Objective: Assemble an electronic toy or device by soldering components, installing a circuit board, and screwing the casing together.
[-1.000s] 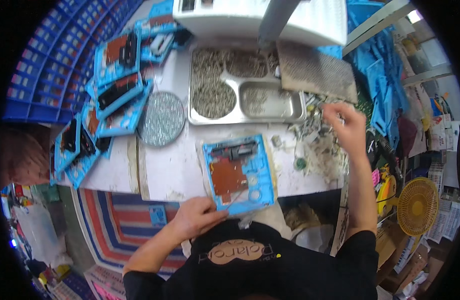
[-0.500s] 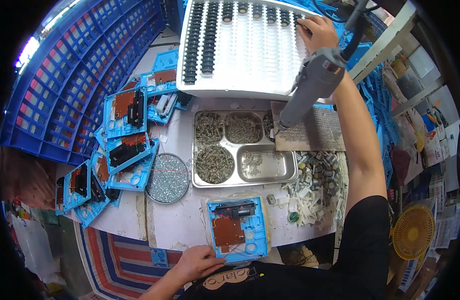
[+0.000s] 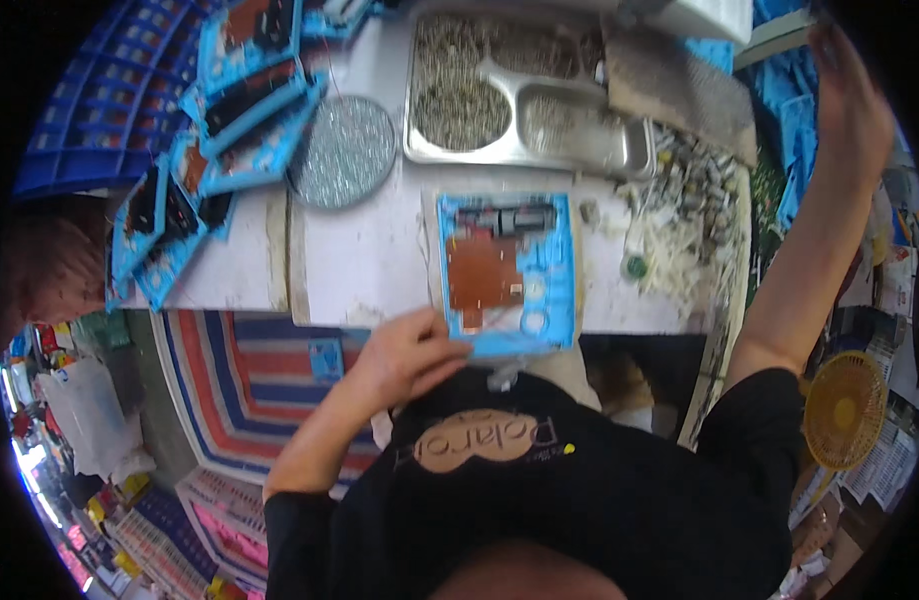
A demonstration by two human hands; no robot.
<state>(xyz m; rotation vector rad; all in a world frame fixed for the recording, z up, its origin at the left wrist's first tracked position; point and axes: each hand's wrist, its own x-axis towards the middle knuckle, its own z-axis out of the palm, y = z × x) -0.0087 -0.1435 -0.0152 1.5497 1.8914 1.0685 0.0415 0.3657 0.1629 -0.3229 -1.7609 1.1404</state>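
A blue plastic casing with a brown circuit board, a black part along its top and thin wires lies at the table's front edge. My left hand is closed at the casing's lower left corner, its fingertips bent over the edge. Far to the right, my right arm is stretched out, and my right hand is smeared by motion beside a pile of blue plastic pieces. Whether anything is in its fingers does not show.
Behind the casing stand a steel compartment tray of small screws and a round dish of tiny metal parts. More blue casings are stacked at left by a blue crate. Small metal and white parts are heaped at right.
My view has tilted down and the white foam tray has mostly left it. My right hand has moved from that tray to the far right. My left hand stays at the casing.
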